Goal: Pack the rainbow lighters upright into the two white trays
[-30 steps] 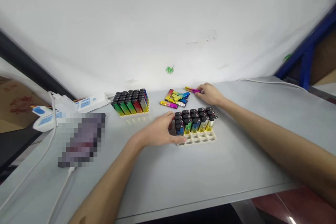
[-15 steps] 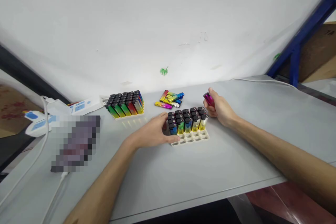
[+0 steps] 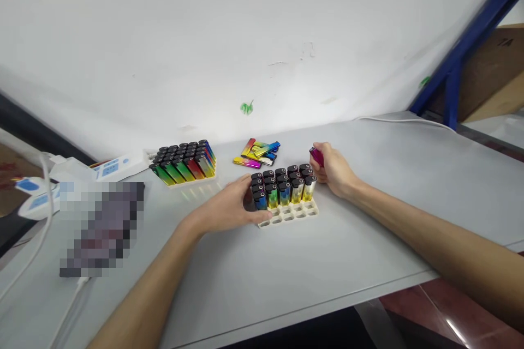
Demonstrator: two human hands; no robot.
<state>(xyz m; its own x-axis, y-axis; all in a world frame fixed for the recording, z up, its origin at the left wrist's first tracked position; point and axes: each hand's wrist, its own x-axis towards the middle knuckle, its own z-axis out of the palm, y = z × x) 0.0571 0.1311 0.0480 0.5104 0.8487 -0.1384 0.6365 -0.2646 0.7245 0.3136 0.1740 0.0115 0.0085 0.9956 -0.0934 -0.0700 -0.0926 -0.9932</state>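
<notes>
My left hand (image 3: 229, 204) grips the left end of a cream tray (image 3: 310, 210), thumb at its front corner and fingers curled behind. Several black-topped lighters (image 3: 284, 194) stand upright in the tray's rear rows, while its front slots hold none. Beyond the tray's right end, my right hand (image 3: 333, 168) is closed around a magenta lighter (image 3: 316, 156), raised above the table; the lighter's lower part is hidden in the fingers. A loose pile of colourful lighters (image 3: 257, 152) lies behind the tray.
A second tray (image 3: 196, 181), packed with lighters, stands at the back left. Left of it are white power strips (image 3: 120, 167), a blurred-out dark device (image 3: 104, 229) and a white cable (image 3: 48, 218). The wall (image 3: 262, 38) bounds the table's back; a blue metal frame (image 3: 452, 92) rises at right.
The whole view has shifted, so everything appears a little further left. Both hands keep the same holds, on the tray and on the magenta lighter.
</notes>
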